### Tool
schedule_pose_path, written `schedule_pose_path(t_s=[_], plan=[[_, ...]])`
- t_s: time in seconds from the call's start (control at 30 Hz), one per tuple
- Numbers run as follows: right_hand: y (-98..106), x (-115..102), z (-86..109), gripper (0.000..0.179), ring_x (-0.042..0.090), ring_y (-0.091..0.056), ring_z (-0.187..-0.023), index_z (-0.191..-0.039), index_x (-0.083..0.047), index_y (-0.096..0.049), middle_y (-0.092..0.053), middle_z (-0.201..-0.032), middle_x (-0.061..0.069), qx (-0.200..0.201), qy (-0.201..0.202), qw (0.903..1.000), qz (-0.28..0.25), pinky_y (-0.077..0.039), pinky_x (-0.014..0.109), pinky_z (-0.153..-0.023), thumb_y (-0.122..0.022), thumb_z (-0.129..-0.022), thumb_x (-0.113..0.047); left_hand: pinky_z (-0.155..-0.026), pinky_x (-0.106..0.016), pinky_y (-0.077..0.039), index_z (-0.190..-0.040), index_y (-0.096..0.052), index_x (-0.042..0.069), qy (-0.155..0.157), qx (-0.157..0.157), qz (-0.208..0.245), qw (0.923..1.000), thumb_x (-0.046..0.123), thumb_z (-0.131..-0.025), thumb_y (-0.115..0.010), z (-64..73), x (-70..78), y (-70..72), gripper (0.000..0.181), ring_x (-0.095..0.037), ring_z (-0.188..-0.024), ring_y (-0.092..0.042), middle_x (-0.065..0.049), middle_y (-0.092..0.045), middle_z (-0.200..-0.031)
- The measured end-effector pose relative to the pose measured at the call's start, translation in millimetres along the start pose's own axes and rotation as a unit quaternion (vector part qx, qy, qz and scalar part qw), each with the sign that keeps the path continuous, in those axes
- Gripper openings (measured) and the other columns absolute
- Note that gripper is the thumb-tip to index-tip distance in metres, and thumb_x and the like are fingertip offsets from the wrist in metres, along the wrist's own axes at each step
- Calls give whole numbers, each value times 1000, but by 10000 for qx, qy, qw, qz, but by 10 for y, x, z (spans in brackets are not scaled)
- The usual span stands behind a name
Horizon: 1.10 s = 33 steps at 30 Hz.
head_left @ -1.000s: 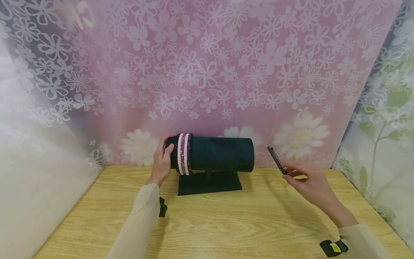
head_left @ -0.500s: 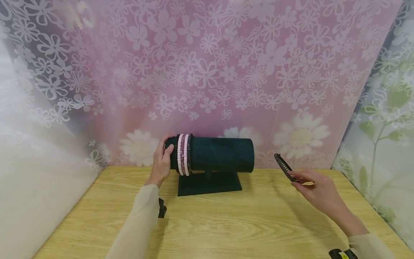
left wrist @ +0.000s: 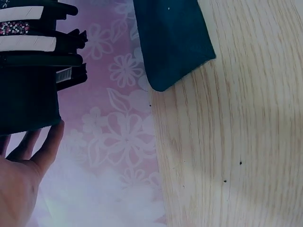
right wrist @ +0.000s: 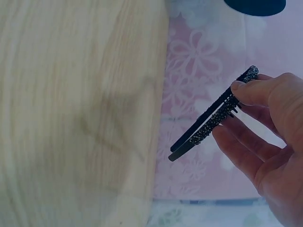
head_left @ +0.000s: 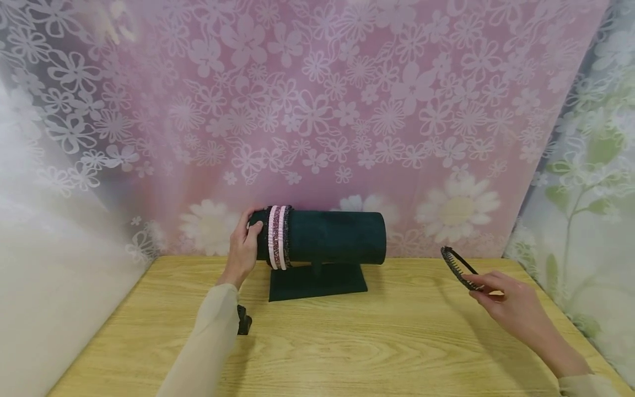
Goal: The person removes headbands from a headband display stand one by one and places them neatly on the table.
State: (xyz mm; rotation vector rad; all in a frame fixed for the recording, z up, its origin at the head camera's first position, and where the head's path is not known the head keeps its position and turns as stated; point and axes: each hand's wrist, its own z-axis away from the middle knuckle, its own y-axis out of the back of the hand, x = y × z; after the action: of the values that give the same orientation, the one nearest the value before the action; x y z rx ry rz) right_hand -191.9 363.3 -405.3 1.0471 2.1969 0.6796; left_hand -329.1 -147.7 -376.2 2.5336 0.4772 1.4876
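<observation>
A dark green velvet display stand (head_left: pixel 342 237) stands on the table, its padded roll lying crosswise on a flat base. My left hand (head_left: pixel 243 251) grips the roll's left end, thumb in front and fingers behind. Around that end sit several headbands, pale pink ones (head_left: pixel 283 240), a glittery pink one (head_left: pixel 278 242) and black ones. Their free ends stick out beneath the roll in the left wrist view. Well to the right of the stand, my right hand (head_left: pixel 516 306) pinches a black toothed headband (right wrist: pixel 213 124) with glittery stones, held tilted above the table.
The wooden table (head_left: pixel 347 342) reaches back to a pink floral curtain (head_left: pixel 317 110). White floral sheets close off the left and right sides. A black wrist camera (head_left: pixel 244 320) hangs by my left sleeve.
My right hand has moved right and slightly down with the black headband, which has turned so its curve shows more. The left hand keeps its grip on the stand.
</observation>
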Motion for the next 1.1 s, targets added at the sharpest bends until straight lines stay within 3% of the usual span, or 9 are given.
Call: schedule_pose_path(t_s=[0.1,0.27,0.6,0.9,1.1], plan=[[24,61,43,46,-13,-61,-74,-103,-2,-78,-72,-84,4,8,62,10000,36,-49,4,-62,-83,-62,20,-113,-53,-40,-149,-48,23,-10,114,-111,9999,41,-109,-40,-7,-67,-6,44,-28,-132,-54,-3,-53,-149],[53,181,91,45,-8,-63,-70,-100,-5,-78,-71,-83,2,-165,83,9990,415,-47,3,-61,-85,-61,17,-116,-54,-38,-148,-50,25,-89,198,-141,9997,47,-108,-42,-6,-58,-3,46,-26,-136,-51,-1,-53,-150],[56,336,159,43,3,-67,-63,-97,-15,-79,-71,-84,-1,-461,134,9923,1145,-41,13,-51,-88,-62,7,-118,-54,-35,-151,-49,26,-368,197,-337,9986,45,-109,-40,-38,-66,-16,46,-24,-145,-45,1,-49,-156],[70,454,191,37,-10,-39,-55,-97,-15,-79,-72,-88,5,-691,-55,9892,1290,-34,22,-49,-87,-67,5,-115,-50,-37,-146,-52,26,-418,314,-233,9984,43,-110,-40,-28,-78,-37,41,-23,-135,-51,-1,-54,-148],[84,570,243,35,-8,-43,-60,-95,-15,-80,-71,-86,2,-884,-182,9860,1399,-35,23,-52,-88,-66,3,-116,-49,-37,-146,-52,22,-468,334,-239,9981,44,-110,-40,-27,-100,-63,44,-21,-136,-51,0,-54,-148]])
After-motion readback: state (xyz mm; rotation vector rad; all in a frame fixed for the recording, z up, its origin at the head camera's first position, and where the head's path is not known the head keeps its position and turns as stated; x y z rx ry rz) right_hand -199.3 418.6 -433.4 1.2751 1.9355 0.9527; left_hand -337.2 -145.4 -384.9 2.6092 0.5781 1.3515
